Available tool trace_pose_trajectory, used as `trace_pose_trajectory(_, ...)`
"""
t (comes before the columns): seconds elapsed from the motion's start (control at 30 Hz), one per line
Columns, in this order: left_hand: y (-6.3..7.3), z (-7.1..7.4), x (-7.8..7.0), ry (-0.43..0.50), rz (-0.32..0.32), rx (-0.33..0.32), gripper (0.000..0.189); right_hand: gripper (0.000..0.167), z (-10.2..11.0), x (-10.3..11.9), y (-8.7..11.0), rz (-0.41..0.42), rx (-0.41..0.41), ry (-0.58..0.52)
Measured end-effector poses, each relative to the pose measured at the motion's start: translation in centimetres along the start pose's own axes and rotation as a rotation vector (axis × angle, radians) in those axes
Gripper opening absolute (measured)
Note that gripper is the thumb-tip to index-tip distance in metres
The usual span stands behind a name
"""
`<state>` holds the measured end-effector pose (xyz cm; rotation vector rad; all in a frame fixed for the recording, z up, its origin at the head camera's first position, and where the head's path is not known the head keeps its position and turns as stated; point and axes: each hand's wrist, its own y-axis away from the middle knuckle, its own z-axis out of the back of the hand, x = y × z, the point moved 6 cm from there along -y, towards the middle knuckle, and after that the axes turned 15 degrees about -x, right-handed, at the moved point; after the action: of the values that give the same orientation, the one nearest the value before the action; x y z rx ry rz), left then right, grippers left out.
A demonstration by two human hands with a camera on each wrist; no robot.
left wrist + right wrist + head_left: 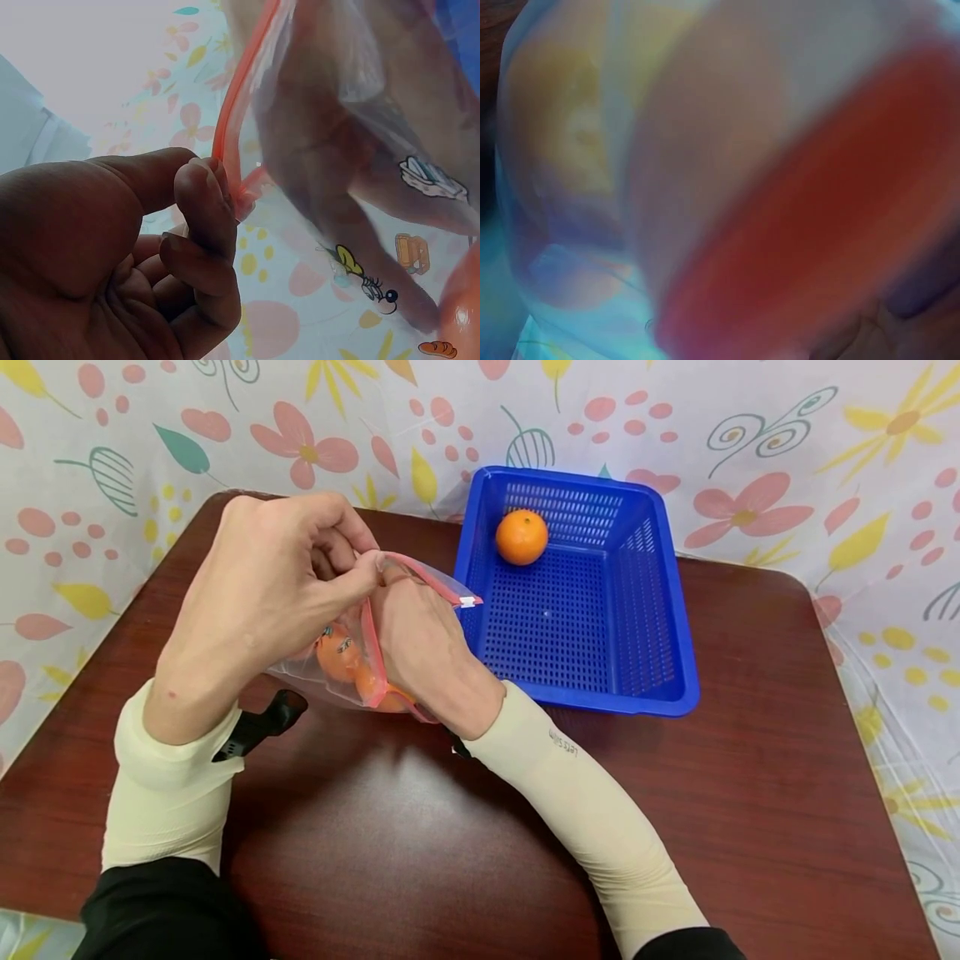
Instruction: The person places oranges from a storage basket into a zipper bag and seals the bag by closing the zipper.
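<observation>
A clear zip bag [300, 675] with a pink edge and cartoon prints is held up over the table, several oranges [337, 656] inside. My left hand [255, 577] pinches its pink edge between thumb and forefinger. Through the mouth reaches my right hand [423, 643], its fingers inside the bag. Seen through the film in the left wrist view, the right hand [322, 150] has its fingers extended and apart, one fingertip close to an orange [461, 300]. A blurred pink strip [817, 195] crosses the right wrist view and hides much there.
A blue plastic basket [577, 697] stands at the back of the dark wood table [757, 760], right of the bag. One orange [522, 537] lies in its far left corner. Behind the table hangs a flower-patterned curtain [637, 410].
</observation>
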<state>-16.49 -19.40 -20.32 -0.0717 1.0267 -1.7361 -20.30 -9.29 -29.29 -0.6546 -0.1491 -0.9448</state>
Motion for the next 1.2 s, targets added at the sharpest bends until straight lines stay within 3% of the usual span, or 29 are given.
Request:
trace_pose_trajectory(0.27,0.0,-0.2,0.0,0.001,0.007,0.004,0.010,0.013,-0.1,-0.2,0.1,0.063,-0.015,-0.002)
trace_pose_trajectory(0.57,0.2,-0.4,0.1,-0.006,0.030,0.019,0.010,0.020,-0.8,-0.6,0.2,-0.022,0.113,0.044)
trace_pose_trajectory(0.63,0.1,-0.4,0.1,-0.008,0.030,0.016,0.010,0.013,-0.6,-0.4,0.1,0.053,0.129,0.102)
trace_pose_trajectory(0.8,0.1,-0.4,0.1,-0.015,0.022,0.006,0.011,0.015,0.3,0.4,0.2,0.261,0.127,0.199)
trace_pose_trajectory(0.93,0.0,-0.4,0.1,-0.012,0.022,0.005,0.011,0.006,1.5,0.6,0.3,0.296,0.126,0.154)
trace_pose_trajectory(1.2,0.0,-0.5,0.0,-0.006,0.026,0.020,0.011,0.003,4.0,0.3,0.5,0.284,0.146,0.046)
